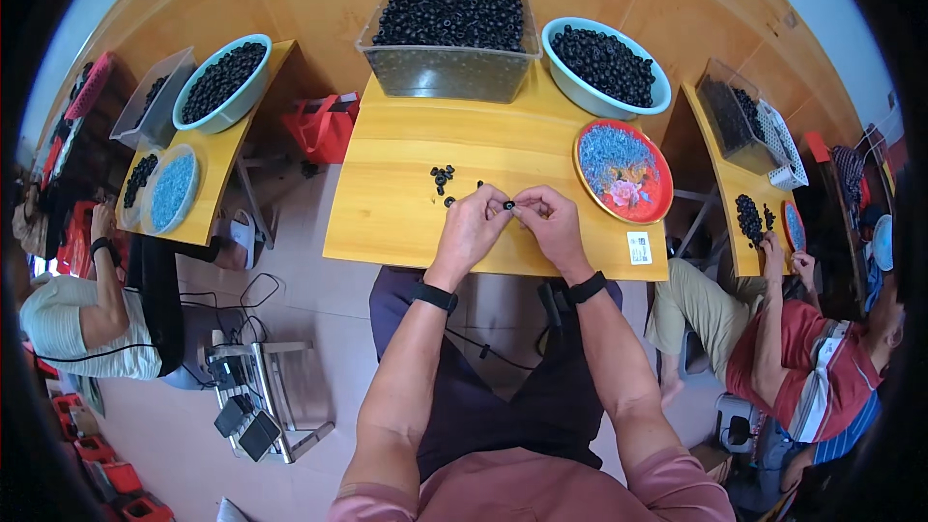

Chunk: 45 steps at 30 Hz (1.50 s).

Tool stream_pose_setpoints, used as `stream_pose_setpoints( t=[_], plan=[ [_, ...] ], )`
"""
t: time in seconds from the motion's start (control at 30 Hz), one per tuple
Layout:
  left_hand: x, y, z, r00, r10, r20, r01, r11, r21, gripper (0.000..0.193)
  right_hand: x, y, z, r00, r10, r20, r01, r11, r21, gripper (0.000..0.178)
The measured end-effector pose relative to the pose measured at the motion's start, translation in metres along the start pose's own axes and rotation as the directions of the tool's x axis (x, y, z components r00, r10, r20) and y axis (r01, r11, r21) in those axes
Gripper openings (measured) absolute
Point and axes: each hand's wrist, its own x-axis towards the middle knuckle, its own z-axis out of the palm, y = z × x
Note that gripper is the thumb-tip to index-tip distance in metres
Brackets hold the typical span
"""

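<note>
In front of me, over the near part of the yellow wooden table (387,150), my left hand (471,229) and my right hand (551,222) meet at the fingertips. Between them they pinch a small black round piece (509,205) with a lighter spot at its middle. Both hands are closed, thumbs against forefingers. A few loose black pieces (442,176) lie on the wood just beyond my left hand. To the right of my hands rests a red flowered plate (661,195), heaped with small clear-blue slivers (616,155) whose exact kind I cannot make out.
A clear plastic bin (445,72) and a pale teal basin (619,104), both full of black pieces, stand at the table's far edge. A white label (639,247) sits front right. People work at side tables; a metal stool (271,396) stands at left.
</note>
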Motion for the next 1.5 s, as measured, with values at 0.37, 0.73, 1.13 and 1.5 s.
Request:
stream_pose_setpoints(
  t=[0.37, 0.73, 1.13, 1.5],
  plan=[
    [0.002, -0.005, 0.000, 0.952, -0.095, -0.292, 0.015, 0.964, -0.265, 0.013, 0.029, 0.005, -0.007, 0.983, 0.184, 0.006, -0.184, 0.983, -0.019, 0.012],
    [0.003, -0.018, -0.004, 0.894, -0.184, -0.409, -0.039, 0.877, -0.479, 0.015, 0.055, -0.038, 0.033, 0.982, 0.044, 0.182, 0.089, 0.743, -0.663, 0.020],
    [0.004, -0.012, -0.001, 0.980, -0.151, -0.130, 0.103, 0.942, -0.320, 0.014, 0.030, -0.020, 0.008, 0.997, 0.014, 0.077, 0.007, 0.963, -0.271, 0.020],
    [0.004, -0.008, 0.000, 0.996, -0.069, -0.056, 0.063, 0.993, -0.095, 0.014, 0.011, -0.018, 0.010, 0.999, -0.023, 0.034, 0.029, 0.978, -0.207, 0.020]
  ],
)
